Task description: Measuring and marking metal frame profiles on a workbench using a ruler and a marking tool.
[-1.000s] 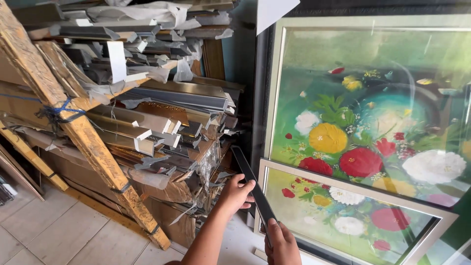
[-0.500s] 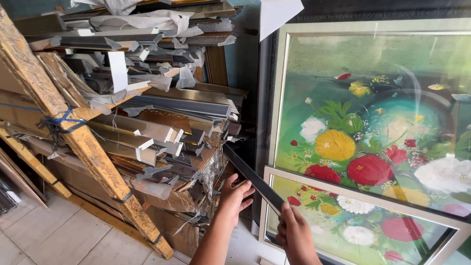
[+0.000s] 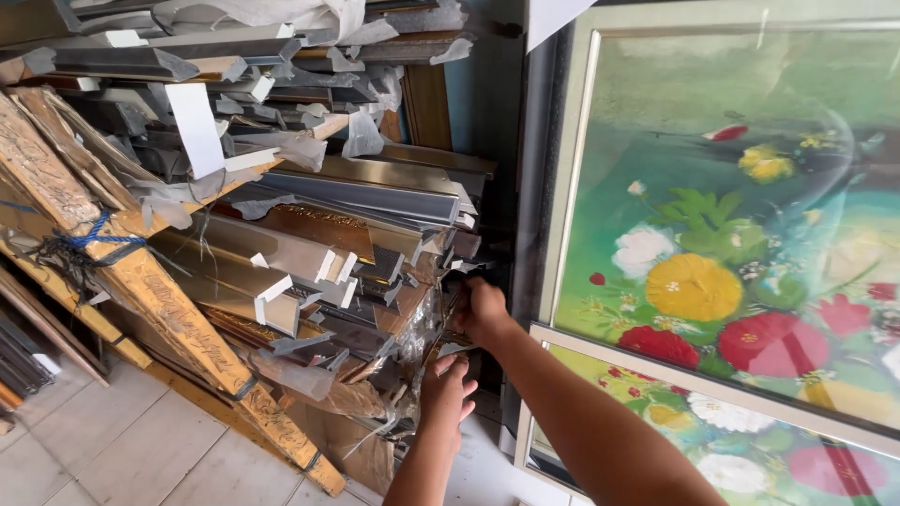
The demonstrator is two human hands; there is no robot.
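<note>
My right hand (image 3: 483, 311) is closed around the end of a long black moulding strip (image 3: 466, 353). Most of the strip is hidden in the dark gap between a stack of frame mouldings (image 3: 356, 197) and a big framed flower painting (image 3: 712, 281). Just below, my left hand (image 3: 448, 389) has its fingers spread. It rests against the plastic-wrapped ends at the bottom of the stack, beside the strip.
A carved wooden plank (image 3: 141, 281) tied with blue cord leans across the stack's left side. A smaller framed flower painting (image 3: 750, 440) leans in front of the big one. Pale floor tiles (image 3: 94, 450) lie at the lower left.
The black strip, held out in the open by both hands, has gone into the gap beside the stack. Both hands moved forward and left with it, and the left hand has let go.
</note>
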